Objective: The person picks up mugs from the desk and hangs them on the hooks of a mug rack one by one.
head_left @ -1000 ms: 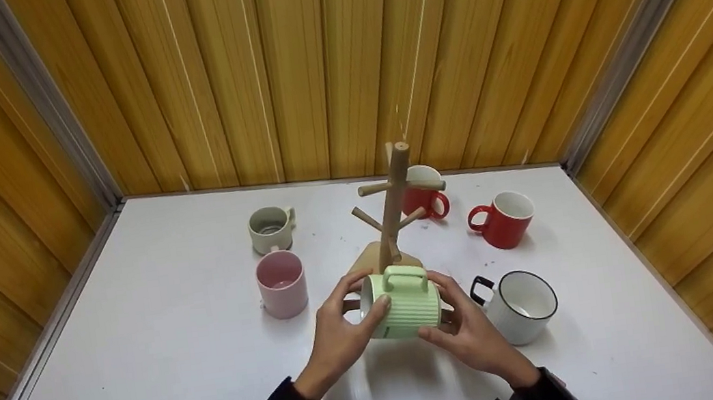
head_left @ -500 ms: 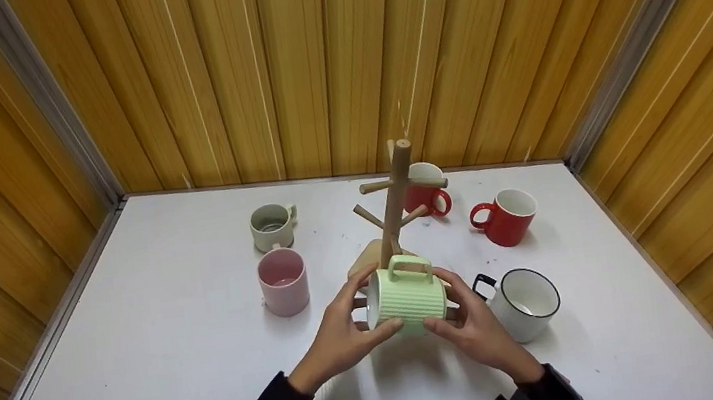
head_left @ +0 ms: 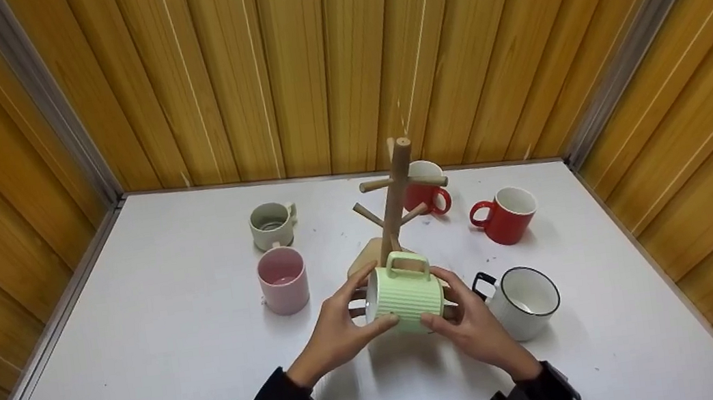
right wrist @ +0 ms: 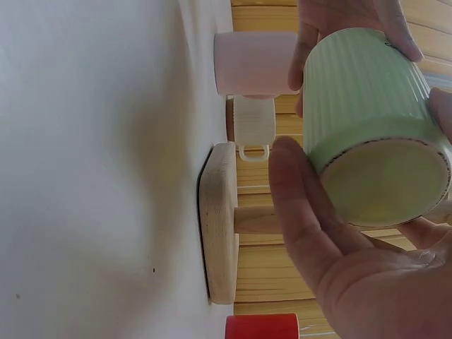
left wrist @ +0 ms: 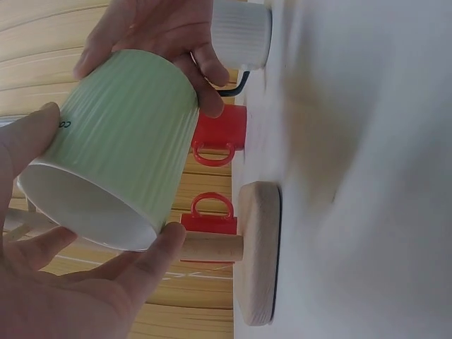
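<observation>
Both hands hold a light green ribbed mug (head_left: 408,296) on its side above the table, handle upward, mouth toward the left. My left hand (head_left: 339,329) grips the rim end, its thumb on the near side and fingers around the mouth, as the left wrist view shows on the mug (left wrist: 120,134). At the base end my right hand (head_left: 472,322) grips with thumb in front and fingers behind; the round base shows in the right wrist view on the mug (right wrist: 385,180). Just behind the mug stands a wooden mug tree (head_left: 394,202) with bare pegs.
On the left stand a pink mug (head_left: 284,292) and a grey-green mug (head_left: 272,228). A white mug with a black rim (head_left: 525,315) stands close to the right hand. Two red mugs stand behind: one red mug (head_left: 510,224) at right, another red mug (head_left: 417,199) behind the tree.
Both hands have lifted and turned the green mug slightly, moving it a little to the right. Its handle now tilts more upright. The other mugs and the tree stay in place.
</observation>
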`<state>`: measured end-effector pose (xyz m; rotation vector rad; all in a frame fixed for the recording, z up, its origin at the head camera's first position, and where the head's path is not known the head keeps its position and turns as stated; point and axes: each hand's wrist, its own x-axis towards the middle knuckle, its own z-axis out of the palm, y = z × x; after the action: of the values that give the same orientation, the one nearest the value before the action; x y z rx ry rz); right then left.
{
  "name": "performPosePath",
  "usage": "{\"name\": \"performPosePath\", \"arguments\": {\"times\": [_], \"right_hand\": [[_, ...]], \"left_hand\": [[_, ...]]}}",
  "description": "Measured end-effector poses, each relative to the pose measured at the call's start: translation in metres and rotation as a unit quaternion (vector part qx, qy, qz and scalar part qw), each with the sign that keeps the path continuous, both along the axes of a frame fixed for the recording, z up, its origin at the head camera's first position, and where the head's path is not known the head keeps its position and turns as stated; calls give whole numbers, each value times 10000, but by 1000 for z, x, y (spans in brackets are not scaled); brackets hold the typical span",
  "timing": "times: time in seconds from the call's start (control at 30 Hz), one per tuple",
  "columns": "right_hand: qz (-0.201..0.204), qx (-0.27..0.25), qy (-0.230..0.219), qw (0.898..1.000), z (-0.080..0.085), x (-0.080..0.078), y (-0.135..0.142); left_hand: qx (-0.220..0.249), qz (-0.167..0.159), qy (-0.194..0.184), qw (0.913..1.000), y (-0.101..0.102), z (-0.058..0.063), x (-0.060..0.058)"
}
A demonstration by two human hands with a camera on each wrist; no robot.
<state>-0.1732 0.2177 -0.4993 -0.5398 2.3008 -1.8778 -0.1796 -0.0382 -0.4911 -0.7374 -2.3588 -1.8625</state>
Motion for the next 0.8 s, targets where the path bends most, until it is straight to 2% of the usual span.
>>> {"name": "performPosePath", "arguments": {"times": [0.13, 0.4, 0.8], "right_hand": [[-86, 161, 91, 9998, -1, -1, -1], [30, -149, -42, 9999, -1, -2, -2], [-124, 220, -255, 9994, -2, -4, -3]], "left_hand": [[16, 5, 2, 10000, 0, -1, -2], [133, -34, -35, 9999, 1, -3, -3], [70, 17, -53, 10000, 1, -7, -7]]}}
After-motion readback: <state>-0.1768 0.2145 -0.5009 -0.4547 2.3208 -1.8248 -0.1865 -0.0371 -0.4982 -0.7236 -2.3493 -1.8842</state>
